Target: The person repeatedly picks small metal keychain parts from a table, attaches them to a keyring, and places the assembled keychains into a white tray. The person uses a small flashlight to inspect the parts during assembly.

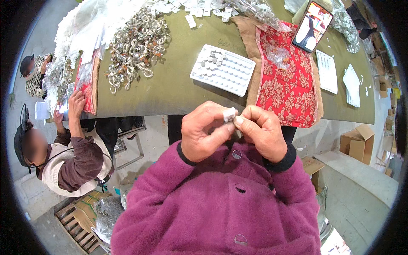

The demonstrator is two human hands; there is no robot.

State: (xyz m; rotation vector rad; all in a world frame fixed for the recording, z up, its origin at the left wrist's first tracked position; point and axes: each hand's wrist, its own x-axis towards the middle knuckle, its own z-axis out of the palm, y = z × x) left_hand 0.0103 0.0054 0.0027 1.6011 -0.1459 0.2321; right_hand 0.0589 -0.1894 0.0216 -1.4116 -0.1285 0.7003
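Gripping a white piece [229, 113] in the fingers of the left hand [202, 132] and pinching just beside it with those of the right hand [267, 134], too covered to tell on what. Held before a purple coat [221, 199], near the counter [170, 95]. Backed by a white tray [233, 70] with pale discs [212, 57], a red cloth [282, 91], a phone [313, 26] and, leftward, piled clear rings [136, 51]. Flanked at far left by a co-worker [83, 163].

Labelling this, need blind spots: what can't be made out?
All in the head view:
White piece: partly hidden by fingers of the left hand.
Anything in the right hand: hidden by its thumb and fingers.
Ring pile: too tangled to count.
Discs in the tray: surface detail too small.
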